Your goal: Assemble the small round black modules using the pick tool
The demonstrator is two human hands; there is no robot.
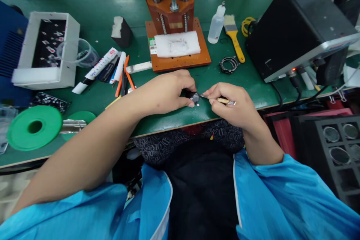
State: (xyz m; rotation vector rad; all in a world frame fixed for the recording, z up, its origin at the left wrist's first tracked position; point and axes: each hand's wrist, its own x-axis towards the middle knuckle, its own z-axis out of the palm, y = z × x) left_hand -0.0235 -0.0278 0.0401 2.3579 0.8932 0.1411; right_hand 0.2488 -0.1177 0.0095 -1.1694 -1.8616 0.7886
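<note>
My left hand (180, 92) is closed round a small round dark part (194, 97) low over the green bench, thumb and fingers on its edges. Most of the part is hidden by the fingers. My right hand (232, 101) grips a slim tool with a yellowish handle (224, 101), pinched near its pointed metal end. That tip points left, close to the round part; whether it touches, I cannot tell. A tiny white piece (197, 105) lies on the bench just below. Farther back, a dark ring-shaped watch case (228, 64) rests on the surface.
Behind my hands stands an orange press (180, 63) with a white foam pad (178, 44). Markers (99, 65) and a white foam box (67, 75) are at left, near a green spool (19, 131). A bottle (216, 26), brush (236, 43) and black box (292, 26) stand right.
</note>
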